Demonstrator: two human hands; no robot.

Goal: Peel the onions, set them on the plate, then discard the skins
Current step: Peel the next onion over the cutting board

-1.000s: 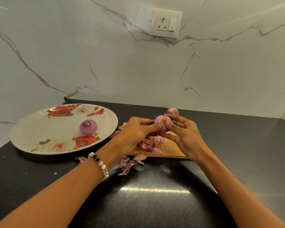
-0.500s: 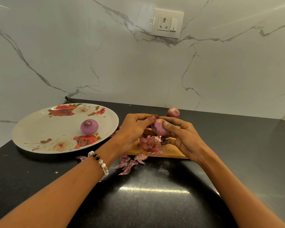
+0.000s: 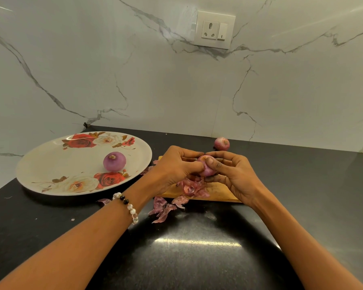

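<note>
Above the board [image 3: 218, 190], both hands [image 3: 177, 164] [image 3: 232, 173] grip 1 onion [image 3: 206, 167], fingers hiding most of it.

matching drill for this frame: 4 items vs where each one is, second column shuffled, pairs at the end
Items:
1. peeled onion
2. onion being peeled
3. unpeeled onion
4. loose skins

Places:
A. heaped on the cutting board and spilling onto the counter
B. on the counter beyond the hands
C. on the floral plate
D. in the grip of the left hand and right hand

Pairs: 1-C, 2-D, 3-B, 4-A
</note>
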